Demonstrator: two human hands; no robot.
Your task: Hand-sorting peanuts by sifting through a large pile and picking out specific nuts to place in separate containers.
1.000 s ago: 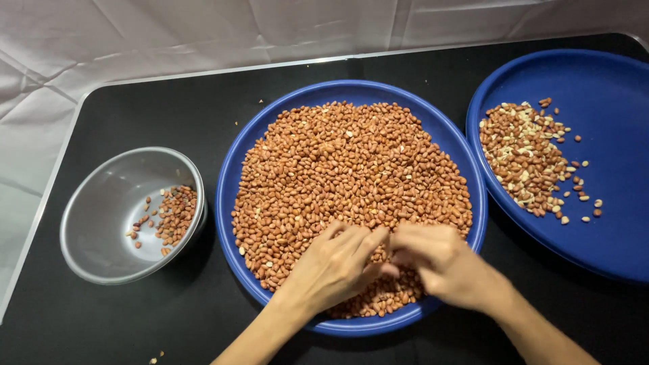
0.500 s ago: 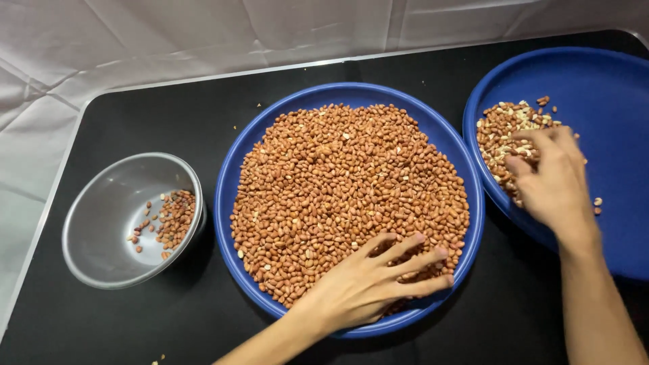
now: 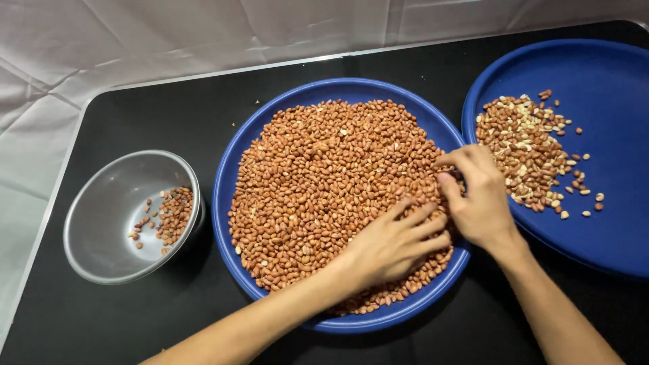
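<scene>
Two bare hands worked the middle of a black table point(image 3: 135, 122), both down in the big blue plate point(image 3: 233, 176) heaped with red-skinned peanuts point(image 3: 324, 176). Left hand point(image 3: 392, 243) lay flat on the pile toward the plate's near-right rim, fingers spread wide and resting on the nuts, nothing clasped that could be seen. Right hand point(image 3: 476, 196) sat just beside it at the plate's right rim, fingers curled narrow with the tips pinched together over the peanuts; whether a nut was caught between them could not be told. The two hands were near each other, almost touching at the thumbs.

Over at the table's right edge stood a second blue plate point(image 3: 608, 81), larger in view and cut by the frame, carrying a smaller patch of paler, mixed peanuts point(image 3: 524, 149) near its left side, with a few strays scattered off to the right of that patch. Its rim ran just beside the middle plate's rim.

Toward the table's left edge sat a round steel bowl point(image 3: 101, 216), well apart from the hands, with a small scatter of dark peanuts point(image 3: 172, 213) lying against its right wall.

Beyond the table's far edge hung a creased white sheet point(image 3: 203, 34), which also dropped down past the left edge. The tabletop's corner at far left was rounded, with a pale trim.
</scene>
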